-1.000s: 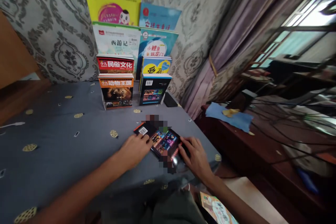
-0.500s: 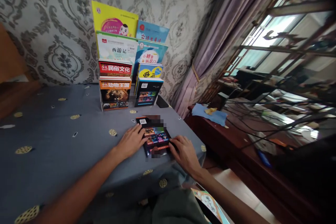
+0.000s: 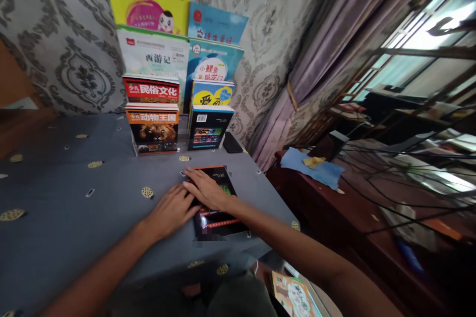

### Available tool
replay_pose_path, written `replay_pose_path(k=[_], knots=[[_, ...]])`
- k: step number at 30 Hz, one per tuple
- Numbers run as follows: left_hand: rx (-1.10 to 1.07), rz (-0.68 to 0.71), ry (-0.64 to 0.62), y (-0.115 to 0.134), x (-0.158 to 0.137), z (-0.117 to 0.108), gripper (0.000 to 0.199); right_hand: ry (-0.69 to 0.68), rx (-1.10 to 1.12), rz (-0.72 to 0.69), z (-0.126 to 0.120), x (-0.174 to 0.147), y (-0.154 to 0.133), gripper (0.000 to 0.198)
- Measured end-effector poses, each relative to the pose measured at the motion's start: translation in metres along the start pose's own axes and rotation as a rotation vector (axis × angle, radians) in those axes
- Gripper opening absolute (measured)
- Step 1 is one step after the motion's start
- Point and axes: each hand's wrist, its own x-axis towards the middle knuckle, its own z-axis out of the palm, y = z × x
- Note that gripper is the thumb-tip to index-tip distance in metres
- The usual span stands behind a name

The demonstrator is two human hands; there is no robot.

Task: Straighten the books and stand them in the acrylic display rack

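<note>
A black book [image 3: 223,225] with small coloured pictures on its cover lies flat on the cloth-covered table [image 3: 111,228]. My left hand [image 3: 173,208] rests along the book's left edge, fingers stretched out and lying flat. Across the book reaches my right hand [image 3: 208,190], its fingers extended over the upper left part of the cover and touching the fingers of my left hand. Both hands are open, and they hide part of the cover. Behind them, a lion-cover book [image 3: 154,131] and a black book with a barcode [image 3: 206,129] stand at the front of two stepped rows.
Taller books, among them a yellow book [image 3: 148,5] and a blue book [image 3: 217,25], rise behind against the patterned wall. A dark flat object [image 3: 232,142] lies beside the rows. To the right are a curtain [image 3: 297,79], a blue cloth [image 3: 312,167] and cables. Another book [image 3: 295,294] is below the table edge.
My right hand has moved from the book's right edge leftward across the cover to my left hand. The view has come closer to the standing books.
</note>
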Motion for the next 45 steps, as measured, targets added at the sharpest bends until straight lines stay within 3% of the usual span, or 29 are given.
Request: replay_pose_path(k=[9, 13, 17, 20, 24, 27, 36, 45], knots=[[0.039, -0.005, -0.021, -0.008, -0.003, 0.003, 0.045, 0.104, 0.071, 0.098, -0.016, -0.036, 0.083, 0.052], [0.072, 0.035, -0.017, -0.007, 0.001, -0.006, 0.044, 0.149, 0.214, 0.095, -0.029, -0.047, 0.113, 0.049], [0.089, 0.036, -0.051, -0.001, 0.024, -0.016, 0.038, 0.164, 0.468, 0.122, -0.038, -0.047, 0.124, 0.049], [0.08, 0.022, -0.093, 0.004, 0.054, -0.009, 0.039, 0.175, 0.588, 0.168, -0.041, -0.044, 0.128, 0.049], [0.031, 0.06, -0.204, 0.011, 0.089, 0.013, 0.052, 0.16, 0.578, 0.157, -0.04, -0.043, 0.131, 0.049], [0.005, 0.112, -0.264, 0.022, 0.098, 0.021, 0.056, 0.165, 0.526, 0.103, -0.038, -0.043, 0.133, 0.052], [-0.103, 0.343, -0.406, 0.088, 0.049, -0.003, 0.05, 0.179, 0.427, 0.066, -0.038, -0.044, 0.133, 0.056], [-0.04, 0.298, -0.321, 0.108, 0.025, 0.001, 0.047, 0.2, 0.297, 0.037, -0.03, -0.046, 0.124, 0.056]])
